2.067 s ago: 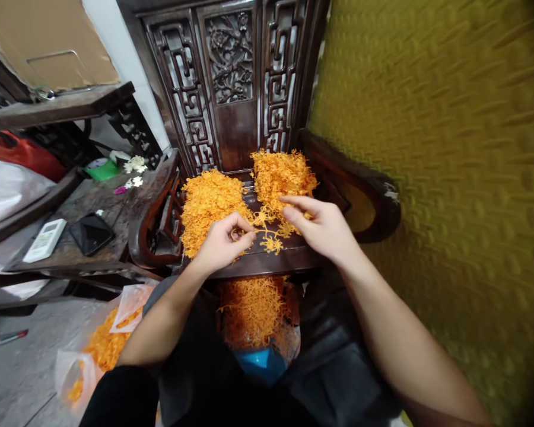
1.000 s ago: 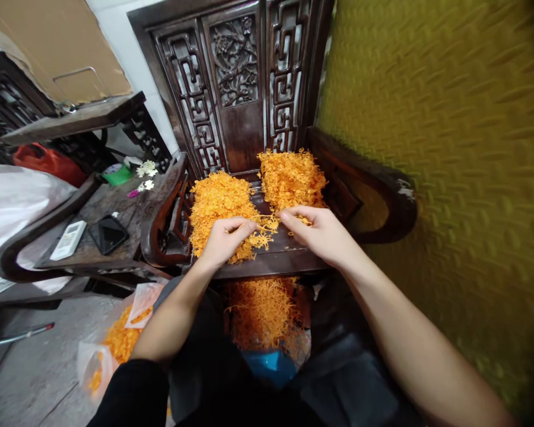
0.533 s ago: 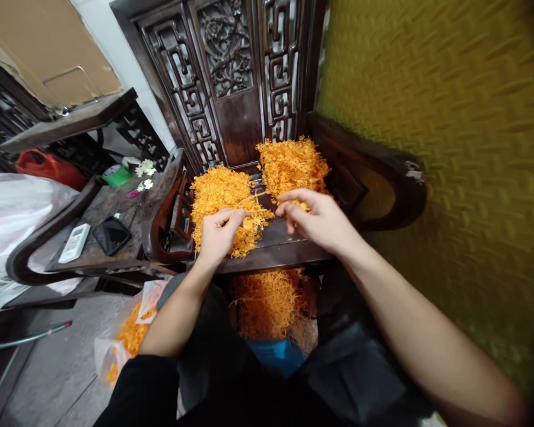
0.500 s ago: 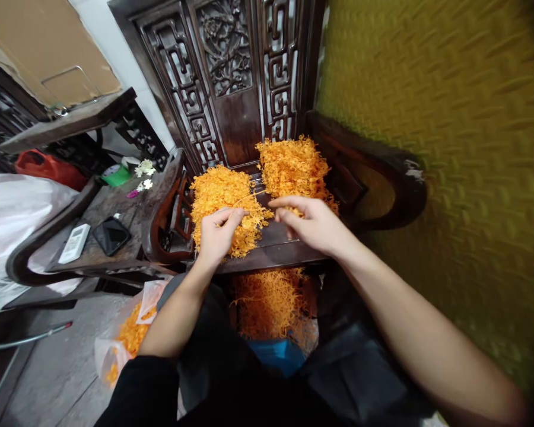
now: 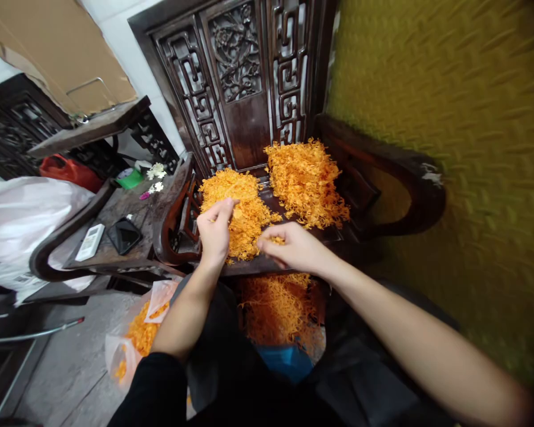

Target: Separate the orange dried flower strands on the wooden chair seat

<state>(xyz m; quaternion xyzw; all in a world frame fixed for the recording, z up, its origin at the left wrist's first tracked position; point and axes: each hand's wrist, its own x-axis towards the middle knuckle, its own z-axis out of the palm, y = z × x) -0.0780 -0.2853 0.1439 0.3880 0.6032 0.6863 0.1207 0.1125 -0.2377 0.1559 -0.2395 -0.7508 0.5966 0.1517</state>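
1. Carved dark wooden chair (image 5: 249, 124) stands ahead of both hands, beside a yellow wall (image 5: 449, 148).
2. Right pile (image 5: 307, 181) of orange strands lies beyond the right hand (image 5: 291, 249).
3. Left pile (image 5: 238, 210) sits under the left hand (image 5: 214, 231), whose fingers pinch strands.
4. Right hand, fingers curled narrow, touches loose strands at the seat edge.

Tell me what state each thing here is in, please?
Left hand: fingers pinched together over the left pile.
Right hand: curled, fingertips on loose strands at the seat's front edge.
Left orange pile: heaped on the chair seat.
Right orange pile: heaped, untouched.
Plastic bag: open on the floor, holding orange strands.
Phone: screen dark.
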